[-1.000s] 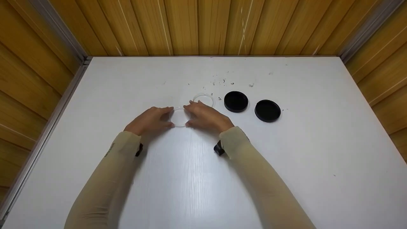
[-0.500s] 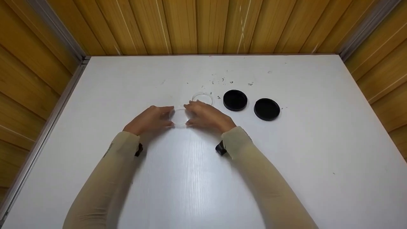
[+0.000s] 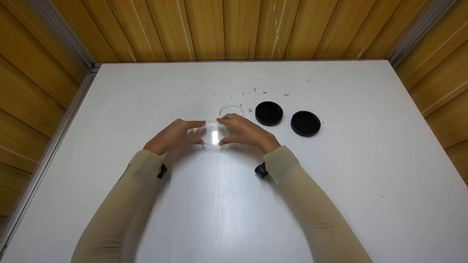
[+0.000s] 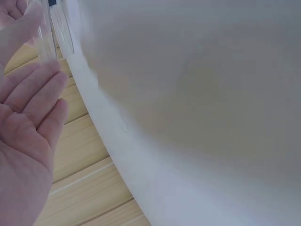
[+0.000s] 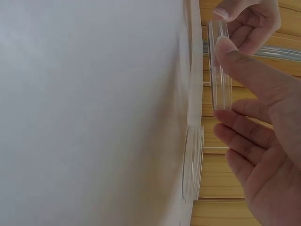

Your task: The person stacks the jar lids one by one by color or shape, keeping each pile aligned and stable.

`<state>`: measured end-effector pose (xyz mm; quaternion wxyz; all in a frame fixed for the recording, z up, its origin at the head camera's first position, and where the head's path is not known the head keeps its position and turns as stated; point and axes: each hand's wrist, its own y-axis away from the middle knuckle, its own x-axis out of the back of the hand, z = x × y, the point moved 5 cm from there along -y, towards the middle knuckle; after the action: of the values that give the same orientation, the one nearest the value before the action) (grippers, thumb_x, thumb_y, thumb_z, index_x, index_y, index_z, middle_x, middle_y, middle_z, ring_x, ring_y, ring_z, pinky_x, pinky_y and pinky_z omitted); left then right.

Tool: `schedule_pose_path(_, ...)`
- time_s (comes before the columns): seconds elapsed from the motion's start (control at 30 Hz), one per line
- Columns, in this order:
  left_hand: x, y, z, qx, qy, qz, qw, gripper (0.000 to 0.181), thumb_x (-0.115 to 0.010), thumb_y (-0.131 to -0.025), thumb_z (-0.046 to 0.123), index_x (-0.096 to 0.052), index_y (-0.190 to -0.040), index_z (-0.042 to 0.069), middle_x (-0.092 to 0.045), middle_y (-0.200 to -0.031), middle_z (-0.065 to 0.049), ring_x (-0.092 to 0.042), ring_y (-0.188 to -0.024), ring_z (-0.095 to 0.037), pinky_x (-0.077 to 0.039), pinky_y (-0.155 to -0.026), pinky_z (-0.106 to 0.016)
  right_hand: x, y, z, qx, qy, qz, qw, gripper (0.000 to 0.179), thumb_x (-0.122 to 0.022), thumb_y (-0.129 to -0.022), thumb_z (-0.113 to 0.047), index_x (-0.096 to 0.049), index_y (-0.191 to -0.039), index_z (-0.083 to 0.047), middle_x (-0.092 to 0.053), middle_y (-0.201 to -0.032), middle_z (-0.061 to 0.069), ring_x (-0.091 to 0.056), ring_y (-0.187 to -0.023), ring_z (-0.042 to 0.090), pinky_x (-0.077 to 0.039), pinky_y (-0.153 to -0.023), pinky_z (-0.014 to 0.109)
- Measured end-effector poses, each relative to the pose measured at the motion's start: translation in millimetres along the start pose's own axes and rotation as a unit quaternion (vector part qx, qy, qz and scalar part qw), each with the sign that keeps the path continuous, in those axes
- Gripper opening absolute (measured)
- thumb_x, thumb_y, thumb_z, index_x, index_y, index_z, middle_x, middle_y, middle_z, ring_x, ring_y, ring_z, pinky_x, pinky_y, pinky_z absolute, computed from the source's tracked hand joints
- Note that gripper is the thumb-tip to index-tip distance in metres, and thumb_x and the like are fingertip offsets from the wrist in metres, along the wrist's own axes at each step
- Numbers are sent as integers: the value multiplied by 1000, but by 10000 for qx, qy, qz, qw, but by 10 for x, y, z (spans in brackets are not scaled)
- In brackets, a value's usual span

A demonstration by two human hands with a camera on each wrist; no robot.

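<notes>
Between my hands is a clear, round, shallow dish like a petri dish [image 3: 211,134], held off the white table in the right wrist view [image 5: 218,75]. My left hand [image 3: 174,136] pinches its left edge between thumb and fingers. On the opposite side, my right hand [image 3: 245,132] grips the rim, thumb nearest me and fingers at the far edge. Light glints off the dish's top. Just behind my right fingers a second clear dish [image 3: 231,108] lies on the table, partly hidden in the head view; its side shows in the right wrist view [image 5: 193,162].
Two round black shallow dishes, one nearer the middle [image 3: 269,113] and one farther right [image 3: 305,124], lie on the white table [image 3: 365,164]. Small dark specks [image 3: 255,90] are scattered behind them. Wood-panelled walls [image 3: 204,29] border the table's back and sides.
Both hands have lifted the clear dish and shifted it slightly right. A bright reflection now shows on it. The second clear dish and the black dishes stay in place.
</notes>
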<state>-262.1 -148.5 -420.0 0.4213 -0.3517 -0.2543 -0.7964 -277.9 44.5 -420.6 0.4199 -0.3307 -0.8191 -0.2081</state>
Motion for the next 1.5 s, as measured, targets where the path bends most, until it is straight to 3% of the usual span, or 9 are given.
schedule_pose_path(0.43, -137, -129, 173, -226, 25, -126, 9997, 62, -78, -81, 29, -56, -135, 10, -60, -133, -8, -55, -126, -20, -43, -106, -41, 37, 188, 158, -170, -497, 38, 9986, 77, -80, -77, -36, -50, -139, -3, -55, -130, 10, -50, -118, 24, -40, -104, 37)
schedule_pose_path(0.63, -212, -208, 235, -371, -23, -249, 9990, 57, -80, -78, 24, -61, -130, 11, -64, -127, -6, -60, -118, -18, -47, -101, -38, 35, 238, 216, -81, -226, 38, 9997, 73, -82, -75, -34, -55, -133, 1, -58, -127, 13, -52, -117, 25, -41, -103, 38)
schedule_pose_path(0.83, -251, -239, 253, -269, 63, -380, 9989, 56, -81, -77, 23, -63, -128, 13, -64, -128, -5, -60, -118, -16, -47, -101, -37, 17, 251, 230, -126, -165, -44, 9998, 72, -83, -74, -32, -56, -131, 2, -59, -123, 14, -52, -107, 24, -43, -96, 38)
schedule_pose_path(1.13, -262, -216, 280, -723, -95, -363, 9967, 49, -79, -79, 19, -65, -125, 11, -69, -120, -3, -64, -109, -15, -50, -97, -35, 2, 251, 197, -321, -312, -113, 9989, 73, -84, -73, -30, -55, -132, 0, -57, -127, 13, -51, -116, 23, -40, -104, 36)
schedule_pose_path(1.5, -284, -196, 257, -563, -256, -318, 9976, 54, -80, -78, 23, -63, -127, 11, -67, -123, -2, -62, -111, -16, -47, -99, -37, -30, 243, 171, -528, -223, -227, 9981, 76, -83, -74, -29, -51, -137, 0, -51, -133, 15, -45, -125, 26, -35, -109, 38)
